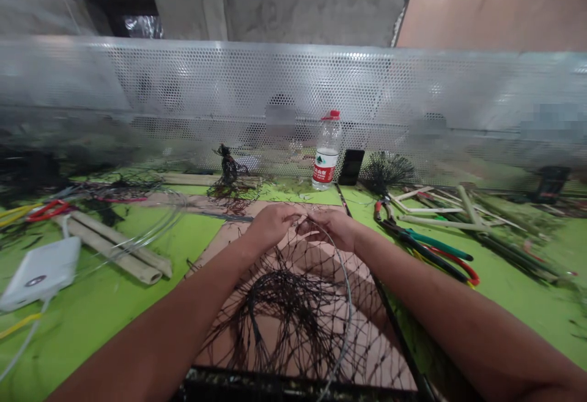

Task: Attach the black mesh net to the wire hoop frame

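The left hand and right hand pinch the wire close together, likely to keep it steady. The black net lies below on the pink board, perhaps so it is easy to see.

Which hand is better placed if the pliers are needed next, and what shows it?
Probably the right hand: the pliers lie on the table, on the right forearm's outer side. Both hands meet at the wire, but the left hand sits farther from the pliers.
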Demonstrator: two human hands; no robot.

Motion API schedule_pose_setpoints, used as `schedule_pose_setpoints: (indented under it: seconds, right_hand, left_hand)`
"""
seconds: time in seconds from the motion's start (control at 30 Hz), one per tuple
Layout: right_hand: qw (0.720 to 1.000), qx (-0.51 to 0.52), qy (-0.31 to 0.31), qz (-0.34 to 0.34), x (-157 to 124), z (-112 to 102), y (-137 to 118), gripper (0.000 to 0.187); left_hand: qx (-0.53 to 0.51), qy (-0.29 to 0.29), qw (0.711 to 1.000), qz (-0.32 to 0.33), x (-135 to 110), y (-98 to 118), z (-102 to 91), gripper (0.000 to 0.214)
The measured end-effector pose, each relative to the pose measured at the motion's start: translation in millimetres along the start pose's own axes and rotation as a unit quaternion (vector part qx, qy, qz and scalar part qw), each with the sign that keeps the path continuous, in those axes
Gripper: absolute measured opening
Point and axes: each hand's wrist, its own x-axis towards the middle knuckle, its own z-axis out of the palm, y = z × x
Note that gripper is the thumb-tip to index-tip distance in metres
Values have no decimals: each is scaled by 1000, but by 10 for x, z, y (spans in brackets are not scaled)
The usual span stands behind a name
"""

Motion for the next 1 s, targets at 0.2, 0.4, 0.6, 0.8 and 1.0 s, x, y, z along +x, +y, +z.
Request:
schedule_pose_setpoints:
  seconds: [0.2,0.4,0.6,0.8,1.0]
  right_hand:
    - [992,-123,18,-38,-58,-39,-132,24]
    - [903,-352,168,-181,-117,-203,-326,17]
    - [736,-608,24,-297,-273,12,-471,14]
    - [539,-790,-9,-293,-290,318,-345,15]
    - [520,-806,23,-281,-237,323,-259,14]
  left_hand:
    - [32,-19,999,-21,10,7,-25,23]
    - [25,-21,999,-34,28,-16,-29,24]
    - [20,-28,999,-35,41,-59,-9,22]
    - [35,-36,999,-17,33,-50,16,19]
    - [31,-28,999,-11,40,-47,15,18]
